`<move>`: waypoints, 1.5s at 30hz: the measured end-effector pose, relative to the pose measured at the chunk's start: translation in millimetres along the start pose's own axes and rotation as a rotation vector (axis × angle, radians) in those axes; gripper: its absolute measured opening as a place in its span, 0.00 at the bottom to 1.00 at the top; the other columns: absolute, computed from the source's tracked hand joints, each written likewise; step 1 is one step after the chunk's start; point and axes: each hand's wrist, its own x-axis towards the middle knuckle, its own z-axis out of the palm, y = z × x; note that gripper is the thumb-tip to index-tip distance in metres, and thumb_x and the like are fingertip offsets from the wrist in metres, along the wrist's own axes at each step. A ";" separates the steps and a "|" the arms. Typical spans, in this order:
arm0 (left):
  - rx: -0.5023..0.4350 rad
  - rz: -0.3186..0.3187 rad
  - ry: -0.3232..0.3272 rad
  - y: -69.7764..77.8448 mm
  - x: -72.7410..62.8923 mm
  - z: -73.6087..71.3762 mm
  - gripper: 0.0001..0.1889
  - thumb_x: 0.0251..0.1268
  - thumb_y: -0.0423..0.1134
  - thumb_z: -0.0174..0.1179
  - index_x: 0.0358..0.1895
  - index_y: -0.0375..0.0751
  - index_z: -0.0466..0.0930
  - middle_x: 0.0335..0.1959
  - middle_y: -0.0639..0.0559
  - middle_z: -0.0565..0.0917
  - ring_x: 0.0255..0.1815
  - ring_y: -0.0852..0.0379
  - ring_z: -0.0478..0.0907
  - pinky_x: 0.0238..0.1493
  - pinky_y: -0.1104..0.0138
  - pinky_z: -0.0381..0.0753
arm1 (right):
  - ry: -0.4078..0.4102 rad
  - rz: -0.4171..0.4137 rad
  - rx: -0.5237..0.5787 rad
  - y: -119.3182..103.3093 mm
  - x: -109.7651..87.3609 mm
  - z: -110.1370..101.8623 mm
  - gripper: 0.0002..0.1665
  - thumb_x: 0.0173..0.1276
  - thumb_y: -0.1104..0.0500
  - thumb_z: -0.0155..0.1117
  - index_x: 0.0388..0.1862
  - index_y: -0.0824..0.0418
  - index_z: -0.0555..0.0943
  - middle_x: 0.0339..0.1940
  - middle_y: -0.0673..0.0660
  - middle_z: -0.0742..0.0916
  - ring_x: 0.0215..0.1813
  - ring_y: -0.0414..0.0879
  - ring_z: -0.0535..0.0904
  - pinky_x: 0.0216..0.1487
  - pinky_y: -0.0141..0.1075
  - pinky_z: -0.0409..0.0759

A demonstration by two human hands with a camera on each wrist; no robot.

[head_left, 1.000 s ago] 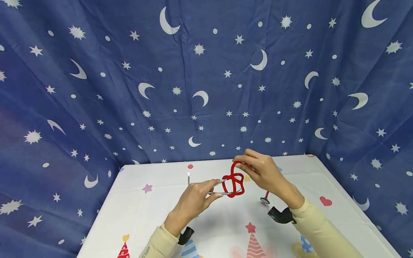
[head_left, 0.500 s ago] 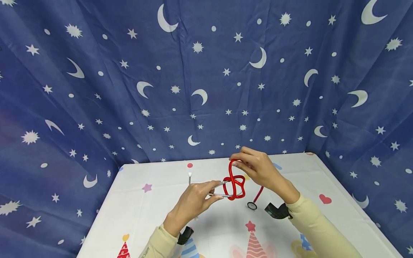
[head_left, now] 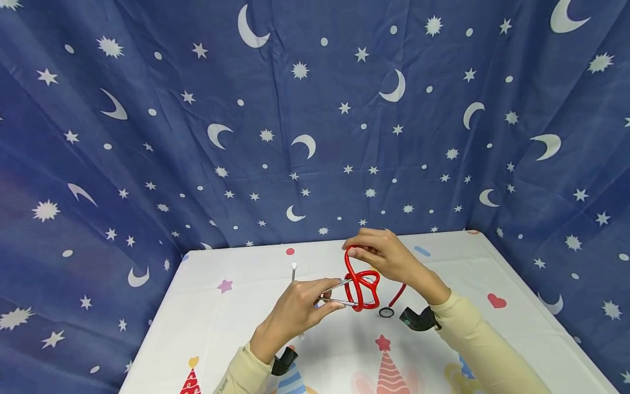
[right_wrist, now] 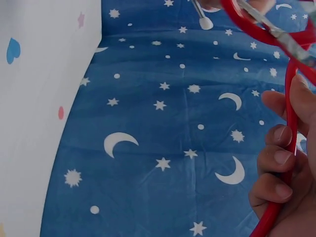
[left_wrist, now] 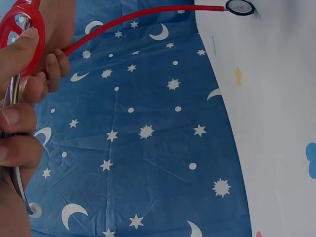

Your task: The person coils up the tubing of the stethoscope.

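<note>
A stethoscope with red tubing (head_left: 360, 298) is held up over the table between both hands. My left hand (head_left: 295, 306) grips its two metal ear tubes (head_left: 339, 301), and a white ear tip (head_left: 294, 266) sticks out behind the knuckles. The tubing is looped around the far part of these metal tubes. With thumb and fingers, my right hand (head_left: 381, 253) holds the tubing at the top of a raised bend; in the right wrist view the fingers curl round the red tube (right_wrist: 290, 106). Beyond this hand the tube's end hangs down with the round chest piece (left_wrist: 240, 7).
The table (head_left: 236, 328) wears a white cloth printed with party hats, stars and hearts. A blue curtain (head_left: 275, 164) with moons and stars stands behind it and along the sides. Each wrist carries a black camera (head_left: 418, 319).
My right hand has shifted left with the tubing bend, and the looped tubing has moved slightly right and down. The chest piece has swung left. My left hand keeps its grip, nearly still.
</note>
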 end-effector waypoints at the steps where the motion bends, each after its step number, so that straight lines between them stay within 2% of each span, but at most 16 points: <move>1: -0.001 0.001 0.004 0.5 0.1 -0.3 0.19 0.60 0.47 0.69 0.52 0.42 0.82 0.29 0.58 0.85 0.24 0.71 0.74 0.30 0.86 0.71 | -0.006 0.006 0.016 1.0 -0.2 1.4 0.10 0.66 0.61 0.67 0.45 0.54 0.86 0.29 0.43 0.81 0.26 0.33 0.68 0.25 0.27 0.68; 4: 0.001 0.011 0.029 1.4 0.9 -1.7 0.20 0.58 0.46 0.70 0.51 0.41 0.82 0.29 0.58 0.85 0.23 0.70 0.73 0.29 0.86 0.70 | -0.023 0.040 0.057 2.3 -1.6 5.1 0.09 0.66 0.61 0.67 0.45 0.53 0.86 0.29 0.44 0.83 0.26 0.33 0.69 0.26 0.27 0.70; 8: 0.011 0.012 0.089 2.2 2.5 -5.0 0.21 0.54 0.44 0.73 0.51 0.40 0.83 0.28 0.57 0.86 0.20 0.68 0.71 0.26 0.86 0.67 | -0.042 0.135 0.158 3.1 -4.4 10.1 0.08 0.69 0.61 0.64 0.44 0.56 0.86 0.32 0.49 0.87 0.30 0.35 0.76 0.32 0.29 0.79; 11: 0.029 0.029 0.137 1.6 3.8 -6.5 0.22 0.52 0.42 0.74 0.51 0.40 0.82 0.25 0.57 0.84 0.19 0.68 0.68 0.25 0.86 0.65 | -0.040 0.201 0.229 4.3 -7.7 15.3 0.07 0.70 0.62 0.62 0.43 0.58 0.86 0.34 0.53 0.88 0.33 0.37 0.80 0.34 0.34 0.84; 20: 0.011 0.038 0.186 -1.0 3.8 -6.7 0.23 0.50 0.39 0.75 0.50 0.40 0.81 0.23 0.57 0.81 0.19 0.69 0.64 0.24 0.86 0.62 | -0.010 0.303 0.260 -0.3 -15.6 28.1 0.10 0.72 0.64 0.58 0.43 0.62 0.86 0.38 0.58 0.90 0.38 0.45 0.84 0.42 0.35 0.84; 24: 0.001 0.018 0.200 -2.4 3.5 -7.0 0.22 0.51 0.39 0.75 0.51 0.40 0.81 0.23 0.56 0.80 0.19 0.69 0.63 0.24 0.85 0.62 | 0.018 0.308 0.251 -0.5 -18.2 33.0 0.11 0.71 0.67 0.58 0.45 0.63 0.86 0.42 0.59 0.90 0.43 0.47 0.84 0.46 0.38 0.84; 26: 0.001 0.007 0.208 -3.0 3.1 -7.8 0.22 0.51 0.39 0.74 0.50 0.40 0.81 0.23 0.56 0.80 0.19 0.69 0.62 0.23 0.85 0.62 | 0.031 0.308 0.246 -0.8 -19.6 34.6 0.10 0.72 0.67 0.58 0.44 0.63 0.86 0.38 0.57 0.90 0.39 0.44 0.82 0.43 0.36 0.82; 28: -0.003 -0.006 0.213 -4.1 2.4 -8.2 0.22 0.51 0.39 0.74 0.50 0.40 0.80 0.23 0.56 0.79 0.19 0.70 0.62 0.23 0.84 0.63 | 0.044 0.307 0.241 -1.5 -21.0 35.6 0.10 0.72 0.66 0.58 0.43 0.63 0.86 0.29 0.54 0.86 0.32 0.39 0.77 0.35 0.30 0.78; 30: -0.010 -0.016 0.218 -5.0 1.9 -8.6 0.22 0.51 0.39 0.74 0.50 0.40 0.80 0.22 0.56 0.78 0.19 0.69 0.62 0.23 0.84 0.63 | 0.056 0.305 0.237 -2.0 -22.7 36.7 0.10 0.73 0.66 0.57 0.42 0.63 0.85 0.20 0.50 0.79 0.24 0.35 0.68 0.26 0.27 0.71; 32: -0.017 -0.027 0.219 -6.0 1.3 -8.7 0.22 0.51 0.39 0.74 0.50 0.40 0.80 0.22 0.56 0.78 0.19 0.69 0.63 0.23 0.84 0.64 | 0.066 0.298 0.236 -2.8 -23.9 38.0 0.10 0.73 0.67 0.56 0.40 0.64 0.85 0.16 0.48 0.70 0.20 0.34 0.61 0.20 0.27 0.63; 35: -0.022 -0.040 0.221 -6.7 0.7 -8.6 0.22 0.52 0.40 0.74 0.50 0.40 0.80 0.23 0.56 0.78 0.19 0.69 0.64 0.24 0.84 0.65 | 0.075 0.283 0.215 -3.5 -25.1 40.0 0.10 0.73 0.69 0.55 0.36 0.64 0.83 0.15 0.47 0.68 0.19 0.32 0.58 0.19 0.27 0.60; 40: -0.015 -0.070 0.222 -7.5 -0.1 -7.9 0.22 0.50 0.40 0.75 0.50 0.41 0.81 0.23 0.56 0.78 0.19 0.68 0.65 0.24 0.84 0.66 | 0.061 0.306 0.199 -6.5 -26.8 41.7 0.12 0.74 0.67 0.54 0.30 0.62 0.80 0.18 0.47 0.72 0.21 0.33 0.61 0.22 0.28 0.65; 45: -0.004 -0.108 0.228 -6.9 -0.1 -8.1 0.22 0.49 0.39 0.75 0.49 0.40 0.81 0.23 0.56 0.78 0.19 0.65 0.68 0.24 0.83 0.67 | 0.051 0.334 0.218 -8.4 -28.9 45.5 0.09 0.75 0.63 0.55 0.39 0.61 0.84 0.20 0.48 0.73 0.21 0.35 0.63 0.22 0.28 0.67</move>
